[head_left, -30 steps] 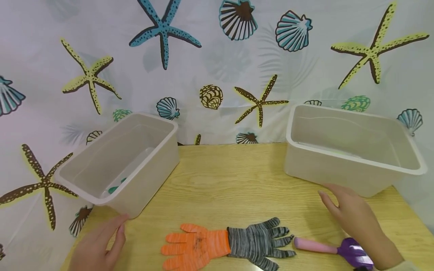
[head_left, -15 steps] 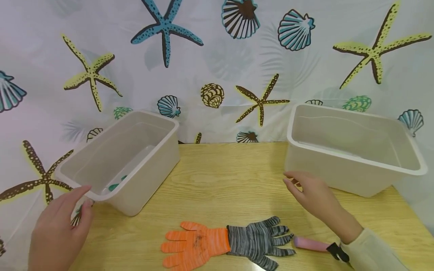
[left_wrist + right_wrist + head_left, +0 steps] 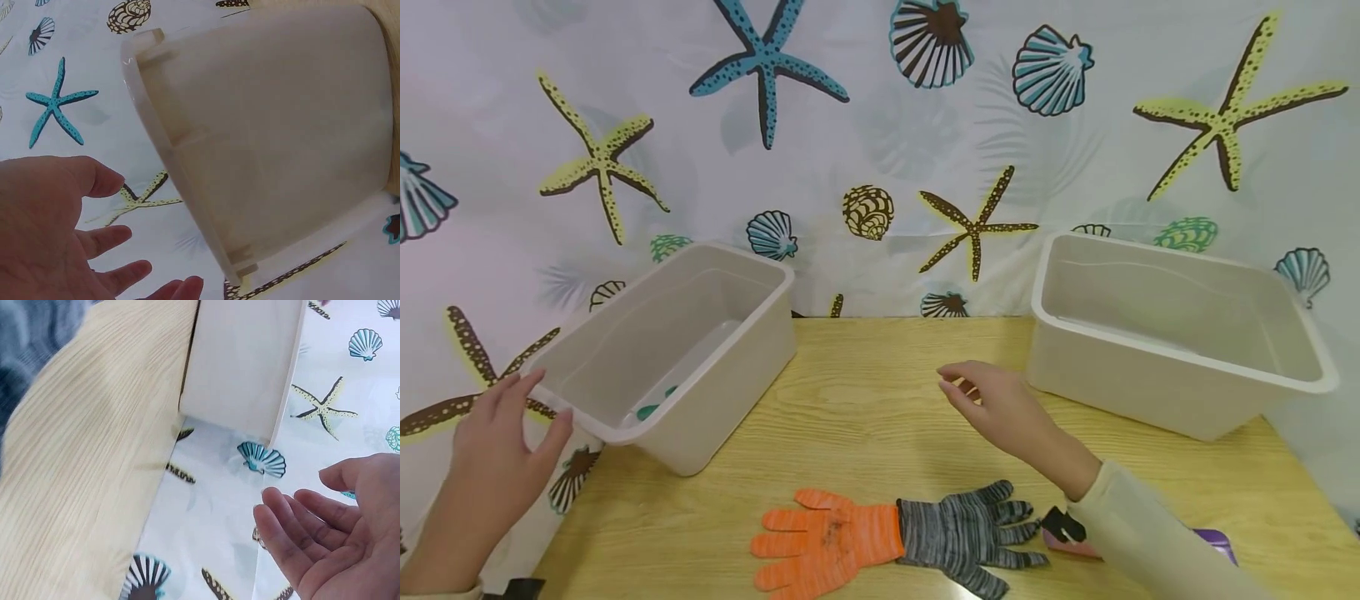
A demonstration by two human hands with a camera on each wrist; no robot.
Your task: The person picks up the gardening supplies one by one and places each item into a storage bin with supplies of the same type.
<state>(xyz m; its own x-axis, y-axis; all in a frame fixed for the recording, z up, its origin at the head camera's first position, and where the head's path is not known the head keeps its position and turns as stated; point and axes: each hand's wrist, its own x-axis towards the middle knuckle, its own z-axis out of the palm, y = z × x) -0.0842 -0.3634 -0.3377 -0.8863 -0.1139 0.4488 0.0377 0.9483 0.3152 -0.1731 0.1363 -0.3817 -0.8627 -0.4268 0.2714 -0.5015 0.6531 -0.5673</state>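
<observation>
My left hand (image 3: 493, 467) is spread beside the near left corner of the left grey bin (image 3: 748, 367). In the left wrist view a gap shows between its fingers and the bin's rim (image 3: 165, 147), and it holds nothing. Above the middle of the table hangs my right hand (image 3: 996, 408), fingers loosely bent, palm bare in the right wrist view. An orange knit glove (image 3: 831, 542) and a grey striped glove (image 3: 966, 533) lie cuff to cuff in front. My right sleeve covers most of a trowel with a pink handle (image 3: 1067, 544) and purple blade (image 3: 1217, 542).
A second grey bin (image 3: 1150, 375) stands at the back right. Small green objects (image 3: 647, 412) lie inside the left bin. Behind the wooden table (image 3: 880, 400) hangs a cloth (image 3: 887, 125) printed with starfish and shells.
My left hand has risen from the table by the left bin's base to beside its rim. My right hand has moved left, away from the right bin, its sleeve now over the trowel.
</observation>
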